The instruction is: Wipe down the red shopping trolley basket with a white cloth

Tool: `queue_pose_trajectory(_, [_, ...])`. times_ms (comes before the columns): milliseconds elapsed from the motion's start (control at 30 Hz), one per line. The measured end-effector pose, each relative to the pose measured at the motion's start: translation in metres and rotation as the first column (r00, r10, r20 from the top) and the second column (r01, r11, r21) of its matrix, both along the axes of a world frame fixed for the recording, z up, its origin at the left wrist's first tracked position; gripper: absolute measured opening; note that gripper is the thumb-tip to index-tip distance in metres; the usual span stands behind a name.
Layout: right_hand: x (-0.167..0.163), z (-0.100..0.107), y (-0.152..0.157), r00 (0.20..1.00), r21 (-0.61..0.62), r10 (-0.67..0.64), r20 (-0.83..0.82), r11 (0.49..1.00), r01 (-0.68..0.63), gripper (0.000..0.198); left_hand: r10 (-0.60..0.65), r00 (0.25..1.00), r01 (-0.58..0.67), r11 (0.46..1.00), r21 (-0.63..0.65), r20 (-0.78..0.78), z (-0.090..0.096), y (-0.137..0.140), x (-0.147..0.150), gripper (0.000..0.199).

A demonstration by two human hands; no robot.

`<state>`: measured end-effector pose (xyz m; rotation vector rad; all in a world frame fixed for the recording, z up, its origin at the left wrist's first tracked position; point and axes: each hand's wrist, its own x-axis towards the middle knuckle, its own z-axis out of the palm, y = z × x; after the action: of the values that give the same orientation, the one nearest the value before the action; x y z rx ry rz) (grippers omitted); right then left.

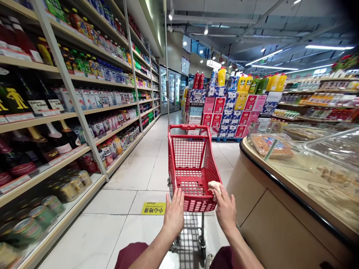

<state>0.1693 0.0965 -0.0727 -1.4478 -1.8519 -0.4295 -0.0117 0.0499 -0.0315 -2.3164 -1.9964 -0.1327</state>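
Note:
A red plastic shopping cart (211, 149) stands in the aisle right in front of me, and no goods show in its basket. My left hand (174, 213) lies at the cart's near left corner, its fingers stretched out and close together with nothing in them. At the near right corner my right hand (226, 210) has a crumpled whitish cloth (214, 185) under its fingers, pressed against the rim. Part of the cloth is hidden by that hand.
Long shelves (112, 107) of bottles and cans line the left. A glass-topped counter (252, 179) with packed food stands close on the right. Ahead rise stacked drink cartons (218, 121). A yellow wet-floor sticker (153, 208) marks the tiles.

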Motion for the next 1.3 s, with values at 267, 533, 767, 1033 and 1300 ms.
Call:
queue_pose_trajectory(267, [-0.003, -0.005, -0.002, 0.989, 0.031, 0.132, 0.071, 0.990, -0.134, 0.052, -0.004, 1.000, 0.004, 1.000, -0.012, -0.005, 0.006, -0.003, -0.001, 0.065])
queue_pose_trajectory(533, [-0.019, -0.006, -0.012, 0.986, 0.011, 0.151, 0.067, 0.988, -0.152, 0.049, 0.028, 0.999, -0.027, 0.999, 0.017, -0.036, 0.003, -0.003, 0.006, 0.065])
queue_pose_trajectory(767, [-0.015, 0.000, -0.007, 0.999, -0.021, -0.006, 0.043, 1.000, 0.007, 0.049, 0.000, 0.999, 0.002, 0.999, 0.043, -0.048, -0.002, -0.002, 0.004, 0.063])
queue_pose_trajectory(1033, [-0.022, -0.005, -0.010, 0.997, -0.023, 0.018, 0.079, 1.000, -0.016, 0.055, 0.005, 0.997, -0.001, 0.999, 0.051, -0.071, -0.005, -0.002, 0.002, 0.064])
queue_pose_trajectory(1300, [-0.030, 0.004, 0.004, 0.985, -0.119, 0.116, 0.128, 0.988, -0.101, 0.055, 0.009, 0.997, -0.005, 0.999, 0.048, -0.075, -0.008, 0.000, 0.002, 0.065])
